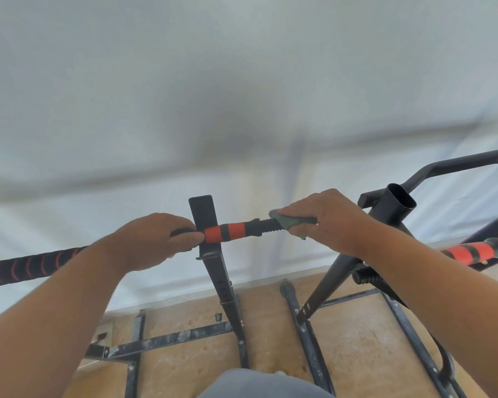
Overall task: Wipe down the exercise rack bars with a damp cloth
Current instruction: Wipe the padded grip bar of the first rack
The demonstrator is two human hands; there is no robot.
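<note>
A white wall (242, 81) stands behind a black exercise rack (213, 271) on a tan floor (351, 349). The left hand (153, 239) has its fingers curled tight around the bar (233, 231) with orange and black bands. The right hand (325, 222) has its fingers clamped on a green cloth (285, 221), wrapped around that same bar further right.

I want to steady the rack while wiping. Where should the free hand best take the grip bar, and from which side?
Probably the black wrapped stretch of the grip bar left of the upright post, from above: it runs level and is round, so the left hand closes over it.
</note>
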